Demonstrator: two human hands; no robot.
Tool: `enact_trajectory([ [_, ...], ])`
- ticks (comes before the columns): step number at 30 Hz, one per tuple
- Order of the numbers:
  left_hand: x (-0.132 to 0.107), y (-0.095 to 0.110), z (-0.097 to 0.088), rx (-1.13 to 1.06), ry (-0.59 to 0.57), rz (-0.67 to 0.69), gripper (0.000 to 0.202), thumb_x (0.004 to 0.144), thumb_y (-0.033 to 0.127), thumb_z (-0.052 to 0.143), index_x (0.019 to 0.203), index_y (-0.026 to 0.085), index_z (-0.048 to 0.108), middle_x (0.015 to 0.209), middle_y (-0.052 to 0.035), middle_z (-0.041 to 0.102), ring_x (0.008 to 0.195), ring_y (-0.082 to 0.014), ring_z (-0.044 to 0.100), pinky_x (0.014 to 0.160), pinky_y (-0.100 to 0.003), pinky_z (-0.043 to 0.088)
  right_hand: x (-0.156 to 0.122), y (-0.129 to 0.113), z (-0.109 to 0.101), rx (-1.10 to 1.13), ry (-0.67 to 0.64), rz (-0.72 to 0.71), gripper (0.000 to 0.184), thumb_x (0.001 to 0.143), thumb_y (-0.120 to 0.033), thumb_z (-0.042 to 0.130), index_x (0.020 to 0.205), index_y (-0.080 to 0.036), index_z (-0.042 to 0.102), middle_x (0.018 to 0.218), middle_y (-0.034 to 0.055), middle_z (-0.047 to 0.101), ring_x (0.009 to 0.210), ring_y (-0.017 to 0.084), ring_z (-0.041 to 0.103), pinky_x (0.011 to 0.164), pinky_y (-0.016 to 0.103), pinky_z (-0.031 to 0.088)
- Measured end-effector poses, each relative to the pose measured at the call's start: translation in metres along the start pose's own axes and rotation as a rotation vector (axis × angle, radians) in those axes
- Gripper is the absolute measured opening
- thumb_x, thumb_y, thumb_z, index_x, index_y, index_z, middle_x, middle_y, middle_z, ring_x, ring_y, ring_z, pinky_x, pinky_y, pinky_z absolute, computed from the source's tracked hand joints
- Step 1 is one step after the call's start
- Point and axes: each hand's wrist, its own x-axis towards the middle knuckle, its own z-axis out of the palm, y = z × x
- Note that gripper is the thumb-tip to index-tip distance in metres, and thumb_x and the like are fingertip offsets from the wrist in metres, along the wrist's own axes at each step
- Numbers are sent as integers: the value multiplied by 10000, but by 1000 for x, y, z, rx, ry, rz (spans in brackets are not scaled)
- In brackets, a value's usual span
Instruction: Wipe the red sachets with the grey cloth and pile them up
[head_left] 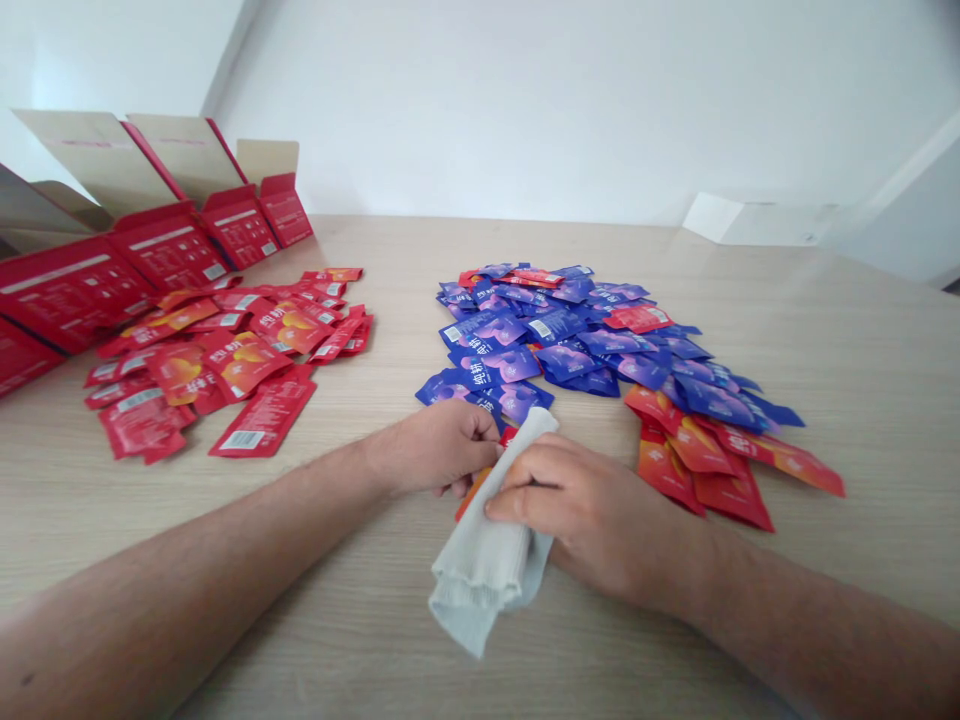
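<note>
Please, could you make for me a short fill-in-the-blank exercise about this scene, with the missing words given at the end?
1. The white fabric is gripped by the person's ____ hand.
2. In the middle pile, most packets are ____ in colour.
3. The red boxes are not closed: their lids stand ____.
4. The red packets beside these boxes lie on the ____ side of the picture.

Missing words: right; blue; open; left.

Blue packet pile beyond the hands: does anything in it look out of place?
Yes. One red packet lies on the right part of the blue packet pile, and other red packets lie near its far edge; they look odd because nearly everything around them is blue.
</note>
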Motion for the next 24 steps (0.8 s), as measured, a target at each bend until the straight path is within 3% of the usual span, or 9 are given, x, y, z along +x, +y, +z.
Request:
enact_trajectory([
  [6, 1, -2, 0, -13, -1, -9, 169, 878, 331, 538, 808, 193, 606, 608, 35, 629, 476, -100, 579, 370, -165, 423, 0, 3, -2, -4, 45, 98, 320, 903, -32, 614, 1170, -172, 720, 1100, 93, 676, 1049, 242, 593, 952, 418, 511],
  [11, 1, -3, -1, 16, -26, 24, 154, 878, 316, 531, 824, 199, 614, 601, 38, 619, 487, -104, 589, 382, -165, 433, 0, -2, -1, 46, -43, -15, 347, 888, -47, 647, 1185, -213, 715, 1120, 76, 667, 1092, 237, 578, 964, 389, 510],
  [17, 1, -5, -2, 35, -18, 18, 170, 890, 335, 518, 830, 203, 606, 646, 26, 646, 514, -120, 626, 382, -174, 441, 0, 3, -1, 32, 36, 91, 330, 876, -5, 619, 1143, -171, 718, 1090, 82, 658, 1067, 237, 581, 970, 403, 501],
  [21, 0, -4, -2, 31, -43, 33, 175, 884, 345, 534, 824, 199, 610, 612, 37, 607, 499, -107, 596, 390, -166, 438, 0, 0, -2, 80, -43, -4, 348, 876, -38, 646, 1177, -201, 710, 1116, 73, 654, 1099, 237, 570, 978, 388, 498],
  [24, 0, -3, -2, 31, -49, 13, 186, 880, 360, 545, 832, 194, 617, 641, 22, 636, 516, -112, 612, 397, -168, 444, 1, 2, -1, 71, 10, 50, 383, 844, 14, 613, 1151, -194, 710, 1096, 73, 649, 1088, 237, 571, 981, 405, 495],
])
